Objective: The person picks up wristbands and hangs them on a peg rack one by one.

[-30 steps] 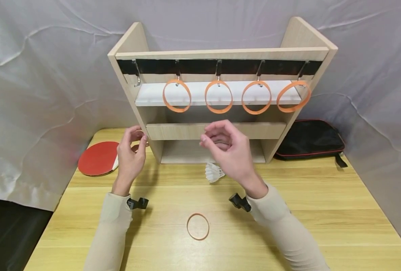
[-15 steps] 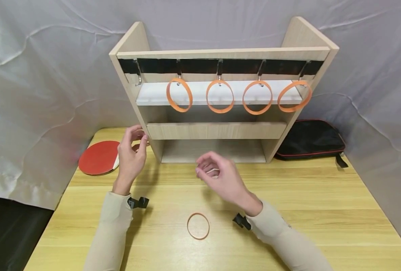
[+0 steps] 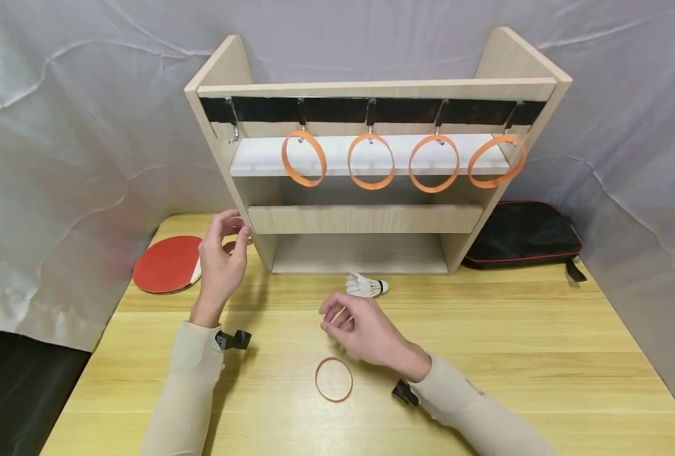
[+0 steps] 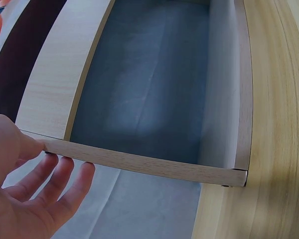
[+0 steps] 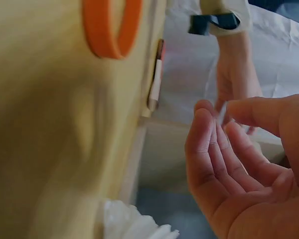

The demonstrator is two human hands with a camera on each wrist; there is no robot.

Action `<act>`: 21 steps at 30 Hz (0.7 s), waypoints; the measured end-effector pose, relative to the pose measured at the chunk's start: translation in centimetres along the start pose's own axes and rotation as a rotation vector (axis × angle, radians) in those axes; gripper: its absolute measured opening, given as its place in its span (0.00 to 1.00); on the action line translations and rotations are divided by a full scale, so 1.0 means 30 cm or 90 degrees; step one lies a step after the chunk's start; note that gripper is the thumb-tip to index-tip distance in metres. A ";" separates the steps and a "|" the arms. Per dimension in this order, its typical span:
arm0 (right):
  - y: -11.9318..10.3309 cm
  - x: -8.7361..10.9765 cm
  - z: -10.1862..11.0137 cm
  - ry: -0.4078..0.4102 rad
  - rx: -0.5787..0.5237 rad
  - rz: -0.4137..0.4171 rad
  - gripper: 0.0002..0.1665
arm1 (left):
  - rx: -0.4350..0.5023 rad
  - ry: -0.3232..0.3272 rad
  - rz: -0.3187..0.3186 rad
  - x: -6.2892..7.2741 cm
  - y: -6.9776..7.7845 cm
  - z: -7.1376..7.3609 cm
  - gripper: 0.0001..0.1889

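My left hand [image 3: 219,266] is at the left side panel of a wooden shelf unit [image 3: 366,220]. In the left wrist view its thumb and fingertips [image 4: 87,172] hold the panel's edge. My right hand [image 3: 363,326], holding nothing, hovers over the table with fingers loosely curled. Just in front of it an orange ring [image 3: 334,400] lies flat. Behind it a white shuttlecock [image 3: 366,286] lies on its side. From the shelf's hooks hang several orange rings, among them a left one [image 3: 304,180] and a right one [image 3: 488,183]; the leftmost hook [image 3: 233,123] bears none.
A red table tennis bat [image 3: 168,265] lies on the wooden table [image 3: 542,354] left of the shelf. A black zipped case [image 3: 522,235] with red piping rests on the right. Grey cloth [image 3: 87,139] hangs behind and beside the table.
My right hand has come down and back from in front of the shelf toward the ring on the table, uncovering the shuttlecock. The left hand stays at the panel.
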State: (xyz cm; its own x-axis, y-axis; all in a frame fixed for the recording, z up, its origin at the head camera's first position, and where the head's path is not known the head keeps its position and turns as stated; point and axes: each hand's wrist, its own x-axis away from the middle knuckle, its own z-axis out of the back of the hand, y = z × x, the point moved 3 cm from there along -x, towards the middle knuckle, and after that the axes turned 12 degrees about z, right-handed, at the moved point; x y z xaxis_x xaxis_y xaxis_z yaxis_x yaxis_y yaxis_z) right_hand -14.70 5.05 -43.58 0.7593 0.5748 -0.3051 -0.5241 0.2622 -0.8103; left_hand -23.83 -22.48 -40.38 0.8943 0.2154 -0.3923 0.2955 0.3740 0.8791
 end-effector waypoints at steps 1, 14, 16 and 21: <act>0.005 0.003 -0.007 -0.013 0.004 -0.002 0.08 | 0.000 0.000 -0.001 -0.001 0.000 0.000 0.18; 0.061 0.027 -0.064 -0.155 0.065 0.006 0.08 | -0.003 -0.002 0.000 -0.008 -0.001 0.005 0.18; 0.066 0.029 -0.069 -0.173 0.085 0.006 0.08 | -0.003 -0.002 -0.001 -0.009 0.000 0.005 0.18; 0.072 0.036 -0.074 -0.200 0.097 -0.001 0.09 | -0.001 -0.001 0.001 -0.003 -0.005 0.003 0.18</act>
State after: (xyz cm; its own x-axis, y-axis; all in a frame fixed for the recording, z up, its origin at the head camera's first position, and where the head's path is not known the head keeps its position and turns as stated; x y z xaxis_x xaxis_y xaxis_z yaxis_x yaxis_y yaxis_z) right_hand -14.16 4.53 -46.77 0.6163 0.7790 -0.1159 -0.5926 0.3617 -0.7197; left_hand -23.93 -22.63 -40.45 0.8953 0.2150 -0.3902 0.2934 0.3745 0.8796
